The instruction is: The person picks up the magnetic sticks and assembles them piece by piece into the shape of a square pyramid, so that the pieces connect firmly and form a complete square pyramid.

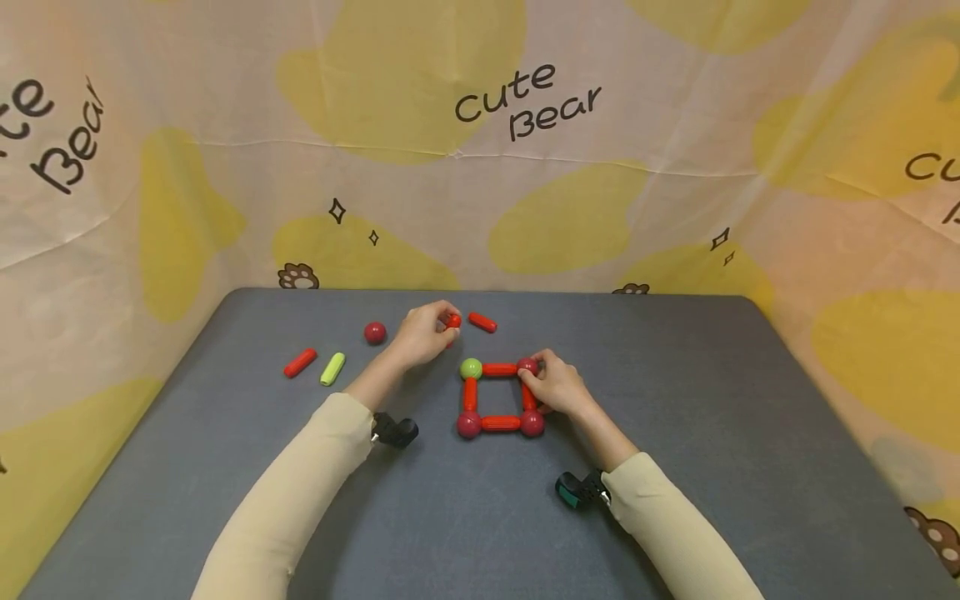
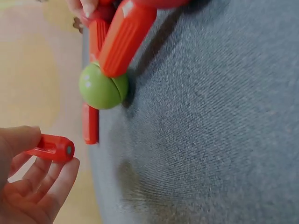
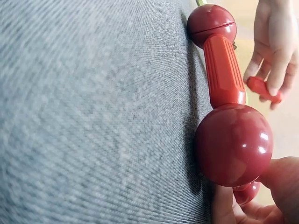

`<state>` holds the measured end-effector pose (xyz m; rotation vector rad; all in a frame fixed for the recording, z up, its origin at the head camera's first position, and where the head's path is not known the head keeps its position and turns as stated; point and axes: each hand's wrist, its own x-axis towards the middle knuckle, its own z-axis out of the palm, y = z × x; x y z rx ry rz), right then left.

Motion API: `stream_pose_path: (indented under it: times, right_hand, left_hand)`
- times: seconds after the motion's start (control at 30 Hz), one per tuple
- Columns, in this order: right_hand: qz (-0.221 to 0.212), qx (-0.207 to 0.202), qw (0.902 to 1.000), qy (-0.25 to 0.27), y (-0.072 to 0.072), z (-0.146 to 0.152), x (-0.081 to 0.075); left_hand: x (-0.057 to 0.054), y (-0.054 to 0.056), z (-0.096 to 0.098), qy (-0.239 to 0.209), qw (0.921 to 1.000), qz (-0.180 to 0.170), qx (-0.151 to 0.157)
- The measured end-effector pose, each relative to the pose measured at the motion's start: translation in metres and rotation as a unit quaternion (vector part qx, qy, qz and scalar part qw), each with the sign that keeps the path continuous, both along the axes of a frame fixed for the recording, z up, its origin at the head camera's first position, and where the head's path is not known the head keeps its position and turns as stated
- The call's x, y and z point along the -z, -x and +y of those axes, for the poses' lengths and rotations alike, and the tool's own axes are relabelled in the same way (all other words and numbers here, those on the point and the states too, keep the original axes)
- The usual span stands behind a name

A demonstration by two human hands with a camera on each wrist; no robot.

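Observation:
In the head view, my left hand (image 1: 422, 335) is raised above the table and pinches a red ridged stick (image 2: 52, 148) between thumb and fingers. The stick's end shows a small round greenish-grey disc in the left wrist view. My right hand (image 1: 558, 386) grips the far right corner of a square frame, its thumb at a dark red ball (image 1: 528, 365). Red sticks (image 1: 500, 423) form the frame's sides. Its far left corner is a lime green ball (image 1: 471, 369); dark red balls sit at the near left (image 1: 468, 424) and near right (image 1: 532, 423) corners.
A loose red stick (image 1: 482, 322) lies beyond the frame. Left of my left hand are a dark red ball (image 1: 375, 332), a lime green stick (image 1: 332, 369) and another red stick (image 1: 301, 362). A patterned cloth (image 1: 555, 217) rises behind the grey table (image 1: 675, 375).

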<state>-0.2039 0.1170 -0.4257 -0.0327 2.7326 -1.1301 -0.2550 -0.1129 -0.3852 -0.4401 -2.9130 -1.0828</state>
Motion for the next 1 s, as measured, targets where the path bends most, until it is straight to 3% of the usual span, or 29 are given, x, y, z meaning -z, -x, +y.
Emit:
stream_pose_path:
  times: [0.37,0.63,0.87,1.0]
  right_hand:
    - [-0.003,0.003,1.0000,0.001,0.000,0.000,-0.001]
    - [0.004,0.001,1.0000,-0.004,0.001,0.000,0.001]
    - [0.012,0.001,0.9999,-0.003,0.001,0.000,0.002]
    - [0.018,0.002,0.9998,-0.005,0.001,-0.001,0.003]
  left_hand:
    - [-0.013,-0.038,0.007,-0.060,0.9961,0.006,0.065]
    - [-0.013,-0.062,0.006,-0.064,0.9919,0.005,0.110]
    - [-0.012,-0.078,0.005,-0.059,0.9849,0.007,0.163]
    - [-0.010,-0.085,0.004,-0.064,0.9819,-0.005,0.178]
